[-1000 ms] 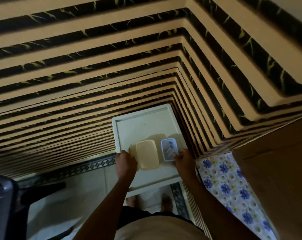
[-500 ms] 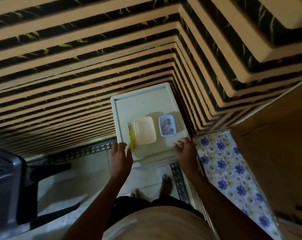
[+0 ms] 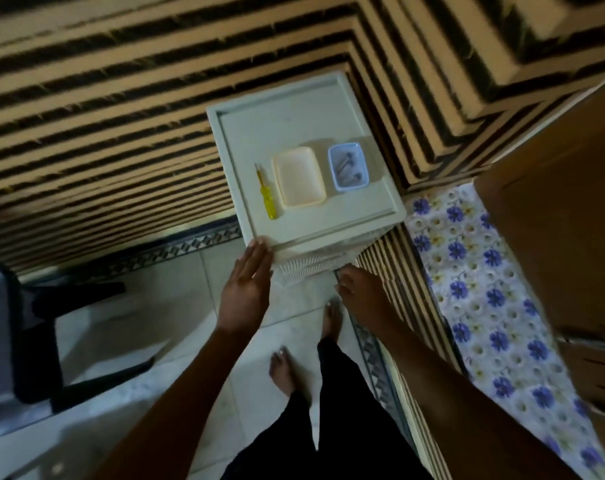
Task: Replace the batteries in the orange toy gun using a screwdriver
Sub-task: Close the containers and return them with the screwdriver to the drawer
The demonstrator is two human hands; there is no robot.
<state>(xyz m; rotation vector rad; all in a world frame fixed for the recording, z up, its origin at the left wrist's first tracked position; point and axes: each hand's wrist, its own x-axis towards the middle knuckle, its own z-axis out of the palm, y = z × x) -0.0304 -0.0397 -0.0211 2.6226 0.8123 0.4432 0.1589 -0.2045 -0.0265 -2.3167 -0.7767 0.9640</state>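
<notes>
Both hands are drawing back off the counter [image 3: 394, 216]; left hand [image 3: 247, 292] is lying flat-fingered, right hand's [image 3: 361, 294] grip unclear.

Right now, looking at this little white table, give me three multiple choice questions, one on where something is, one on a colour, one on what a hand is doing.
1. Where does the screwdriver lie?
A. Left of the cream tray
B. Inside the blue tub
C. On the floor

2. What colour is the screwdriver's handle?
A. Red
B. Yellow
C. Black

3. How is the left hand?
A. Gripping the screwdriver
B. Fist on the tray
C. Fingers straight at the white table's near corner

Answers: 1 A, it lies on the tabletop beside the tray's left edge. 2 B, the handle shows clear yellow. 3 C, the fingertips meet the corner and hold nothing.
</notes>
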